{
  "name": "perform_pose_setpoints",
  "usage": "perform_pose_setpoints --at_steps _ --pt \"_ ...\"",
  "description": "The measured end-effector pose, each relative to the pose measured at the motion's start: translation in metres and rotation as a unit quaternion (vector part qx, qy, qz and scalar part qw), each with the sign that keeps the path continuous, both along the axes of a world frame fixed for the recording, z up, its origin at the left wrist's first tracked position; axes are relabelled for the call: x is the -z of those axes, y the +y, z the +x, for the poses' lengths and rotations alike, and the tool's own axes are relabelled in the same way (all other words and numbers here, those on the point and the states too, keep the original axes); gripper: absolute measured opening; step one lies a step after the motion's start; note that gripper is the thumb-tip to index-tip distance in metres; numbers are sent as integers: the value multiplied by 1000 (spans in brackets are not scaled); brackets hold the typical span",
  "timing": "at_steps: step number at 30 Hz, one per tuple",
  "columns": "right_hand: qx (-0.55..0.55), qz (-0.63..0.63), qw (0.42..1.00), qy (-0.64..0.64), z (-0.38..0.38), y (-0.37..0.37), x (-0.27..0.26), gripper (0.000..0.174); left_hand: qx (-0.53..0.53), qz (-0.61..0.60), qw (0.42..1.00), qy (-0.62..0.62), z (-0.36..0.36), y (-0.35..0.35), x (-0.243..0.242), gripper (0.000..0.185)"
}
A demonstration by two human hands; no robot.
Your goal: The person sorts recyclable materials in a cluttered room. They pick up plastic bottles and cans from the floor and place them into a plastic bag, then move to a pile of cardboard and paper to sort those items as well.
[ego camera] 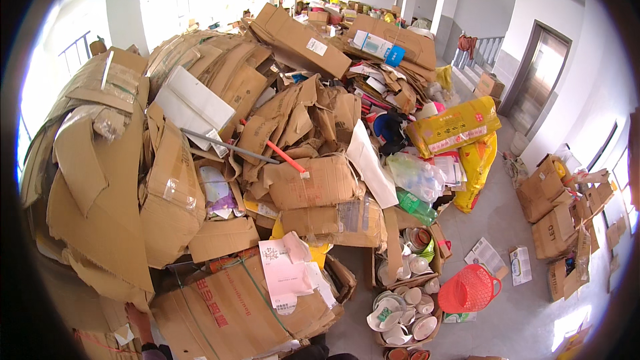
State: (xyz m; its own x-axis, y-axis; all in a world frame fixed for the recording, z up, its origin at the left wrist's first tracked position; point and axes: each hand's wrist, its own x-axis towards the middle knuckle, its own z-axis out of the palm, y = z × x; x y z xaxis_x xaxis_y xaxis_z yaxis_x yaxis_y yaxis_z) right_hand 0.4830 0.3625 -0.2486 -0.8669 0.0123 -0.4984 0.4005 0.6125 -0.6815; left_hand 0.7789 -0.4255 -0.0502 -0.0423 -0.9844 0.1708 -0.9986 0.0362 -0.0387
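My left hand (137,321) is at the lower left, by the bottom edge of a large bent cardboard sheet (107,225). Its fingertips meet that edge, but whether they grip it is unclear. My right hand is out of view. Just right of my left hand lies a bundle of flattened cardboard (235,305) tied with green string. A torn pink-white paper sheet (285,272) rests on the bundle. Behind it rises a tall heap of crushed cartons (310,180), with a grey pole (230,146) and a red tube (285,156) lying across.
Boxes of crockery (400,315) stand on the floor beside a red plastic basket (467,289). Yellow sacks (475,170), a clear plastic bag (415,175) and a green bottle (416,206) edge the heap. Open cartons (555,230) line the right wall near a metal door (540,75).
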Motion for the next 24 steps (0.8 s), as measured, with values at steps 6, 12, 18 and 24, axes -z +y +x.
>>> perform_pose_setpoints --at_steps 6,12,18,24 --pt "-274 57 954 105 -70 -36 24 25 1 -3 1000 28 9 3 7 51" --pt "-264 5 963 45 -176 -62 4 26 51 -225 963 139 -7 49 22 45" --pt "-339 87 937 -1 -244 -78 -21 28 -1 -5 958 286 -103 150 42 39" --pt "-222 30 965 -139 -300 -58 -25 29 -179 349 852 347 -171 226 90 34"
